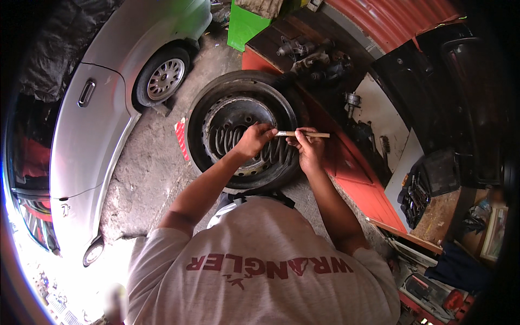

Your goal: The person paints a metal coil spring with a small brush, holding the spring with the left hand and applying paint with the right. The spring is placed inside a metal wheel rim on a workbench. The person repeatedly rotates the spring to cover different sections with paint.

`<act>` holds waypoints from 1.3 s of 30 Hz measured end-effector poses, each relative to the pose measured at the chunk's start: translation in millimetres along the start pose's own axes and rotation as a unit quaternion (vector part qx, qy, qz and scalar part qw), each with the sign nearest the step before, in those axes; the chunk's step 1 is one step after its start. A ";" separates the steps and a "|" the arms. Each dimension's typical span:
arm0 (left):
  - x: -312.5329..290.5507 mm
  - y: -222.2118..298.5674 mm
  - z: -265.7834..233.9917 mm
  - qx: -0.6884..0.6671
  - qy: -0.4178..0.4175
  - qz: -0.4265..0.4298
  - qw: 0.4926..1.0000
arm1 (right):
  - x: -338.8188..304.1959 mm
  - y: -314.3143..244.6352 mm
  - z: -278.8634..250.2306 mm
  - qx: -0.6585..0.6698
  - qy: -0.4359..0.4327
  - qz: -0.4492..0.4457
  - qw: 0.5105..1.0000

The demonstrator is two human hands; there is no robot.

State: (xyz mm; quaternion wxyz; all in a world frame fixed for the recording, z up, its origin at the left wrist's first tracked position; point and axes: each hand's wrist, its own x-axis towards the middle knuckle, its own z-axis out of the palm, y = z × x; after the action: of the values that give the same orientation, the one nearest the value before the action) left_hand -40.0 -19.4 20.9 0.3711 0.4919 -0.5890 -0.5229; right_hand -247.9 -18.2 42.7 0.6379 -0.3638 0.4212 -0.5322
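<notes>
Item: a thin tan stick [310, 134] with a metal-coloured band at its left end, possibly a brush handle; its exact kind cannot be told. It is held level above the wheel [244, 131], just over the right part of the rim.

Left hand [253, 140]: closed, the fingertips pinched on the banded end of the stick, directly over the centre of the wheel.

Right hand [309, 149]: closed around the stick's middle, over the wheel's right edge, the far end of the stick being left free beyond it.

Wheel: a dark steel rim in a worn black tyre, laid flat on the concrete floor [146, 162]. A dark coil spring [230, 138] is seen lying inside the rim's well, beneath both hands.

Surroundings, relative to the wheel: a silver car [92, 124] is parked to the left, its own wheel near. A long red table [357, 179] runs along the right side, close to the tyre; dark metal engine parts [314, 57] are carried at its far end, and a black socket set [414, 195] lies beyond its near end. A green panel [244, 27] stands behind the wheel.
</notes>
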 end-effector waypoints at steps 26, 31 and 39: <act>-32.6 -5.9 -7.6 0.388 0.039 0.027 0.920 | 16.6 -65.2 -29.1 -0.392 -0.175 -0.013 0.903; -33.4 -6.2 -8.5 0.397 0.043 0.025 0.916 | 29.7 -65.7 -26.5 -0.461 -0.163 -0.020 0.872; -32.5 -2.4 -8.6 0.390 0.040 0.021 0.920 | 47.2 -52.5 -43.6 -0.285 -0.178 0.048 0.941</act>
State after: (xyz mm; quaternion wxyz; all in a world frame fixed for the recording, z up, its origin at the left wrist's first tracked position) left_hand -23.5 10.0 22.6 0.1842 0.6060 -0.7408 -0.2237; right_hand -304.0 -74.3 67.0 0.5970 -0.5982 0.4519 -0.2857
